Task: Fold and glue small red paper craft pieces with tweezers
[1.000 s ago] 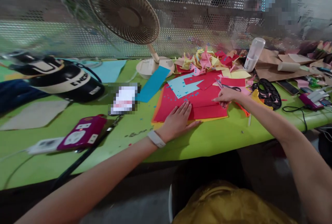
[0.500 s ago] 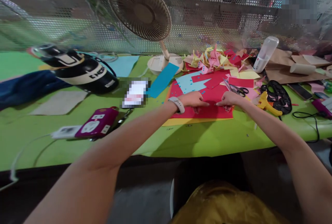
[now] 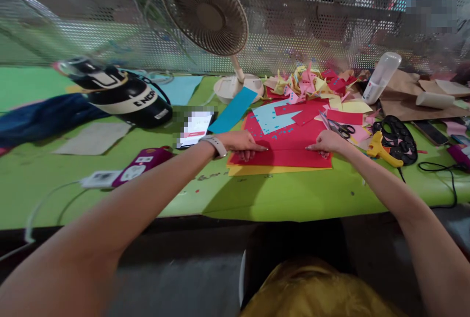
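A red sheet of paper (image 3: 286, 158) lies at the front of the paper stack, with a straight line like a fold edge across it. My left hand (image 3: 245, 146), with a watch on the wrist, is at its left side, fingers curled and the index fingertip on that line. My right hand (image 3: 326, 143) is curled at the right side, thumb and index finger at the same line. What lies under the curled fingers is hidden. Behind them are a light blue piece of paper (image 3: 273, 117), small blue bits and red offcuts. Scissors (image 3: 341, 128) lie just beyond my right hand.
A fan (image 3: 235, 87) stands behind, beside a blue paper strip (image 3: 234, 110). To the left are a black bottle (image 3: 135, 104), a phone (image 3: 196, 128) and a purple power strip (image 3: 141, 164). A yellow glue gun (image 3: 382, 150) and a clear bottle (image 3: 382, 79) are at right.
My left hand has moved left along the line on the red paper, away from my right hand. My right hand stays at about the same place on the paper.
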`<state>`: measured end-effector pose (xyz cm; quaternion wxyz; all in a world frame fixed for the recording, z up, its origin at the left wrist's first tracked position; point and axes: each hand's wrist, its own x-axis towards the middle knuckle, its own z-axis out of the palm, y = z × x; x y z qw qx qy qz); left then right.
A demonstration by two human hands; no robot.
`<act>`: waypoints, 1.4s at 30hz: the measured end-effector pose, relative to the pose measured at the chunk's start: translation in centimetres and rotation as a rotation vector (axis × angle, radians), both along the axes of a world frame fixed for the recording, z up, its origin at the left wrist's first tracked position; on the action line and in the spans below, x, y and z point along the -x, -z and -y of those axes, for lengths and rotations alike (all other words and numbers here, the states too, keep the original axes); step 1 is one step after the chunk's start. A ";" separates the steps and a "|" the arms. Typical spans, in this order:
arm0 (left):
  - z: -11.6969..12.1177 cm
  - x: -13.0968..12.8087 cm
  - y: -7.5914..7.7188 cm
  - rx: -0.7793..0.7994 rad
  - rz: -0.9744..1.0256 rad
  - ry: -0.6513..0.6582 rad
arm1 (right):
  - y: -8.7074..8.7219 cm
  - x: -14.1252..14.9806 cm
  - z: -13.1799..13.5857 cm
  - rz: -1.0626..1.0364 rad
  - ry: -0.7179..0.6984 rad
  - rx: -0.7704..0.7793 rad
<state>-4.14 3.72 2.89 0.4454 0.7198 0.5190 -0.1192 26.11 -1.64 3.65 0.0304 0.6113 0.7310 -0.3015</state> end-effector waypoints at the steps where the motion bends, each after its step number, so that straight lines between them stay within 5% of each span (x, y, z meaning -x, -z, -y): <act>1: 0.2 0.6 -0.3 -0.016 -0.028 -0.020 | 0.1 0.1 0.1 0.053 -0.007 -0.075; 5: 1.8 1.4 -1.7 -0.065 0.067 -0.160 | 0.4 0.7 0.9 0.131 0.006 -0.342; 10: 4.6 -1.7 -2.8 -0.051 0.231 -0.207 | 0.3 0.7 1.3 0.073 -0.084 -0.278; 13: 5.6 -4.4 -2.7 0.010 0.303 -0.205 | -0.2 0.5 1.7 -0.061 0.022 -0.281; 19: 5.2 -8.9 -0.7 0.019 0.990 -0.587 | -0.5 0.9 3.3 -0.348 0.136 -0.472; 22: 4.2 -9.2 0.4 0.118 1.195 -0.722 | -1.0 0.1 3.6 -0.413 0.054 -0.662; 26: 3.2 -8.2 1.6 0.279 1.137 -0.702 | -2.2 -1.3 3.4 -0.290 -0.257 -0.994; 32: 3.0 -7.6 3.2 0.364 1.119 -0.555 | -0.2 0.2 3.8 0.016 -0.770 -0.911; 42: 4.3 -9.2 3.5 0.420 1.232 -0.596 | 1.7 0.1 3.3 0.008 -0.901 -0.920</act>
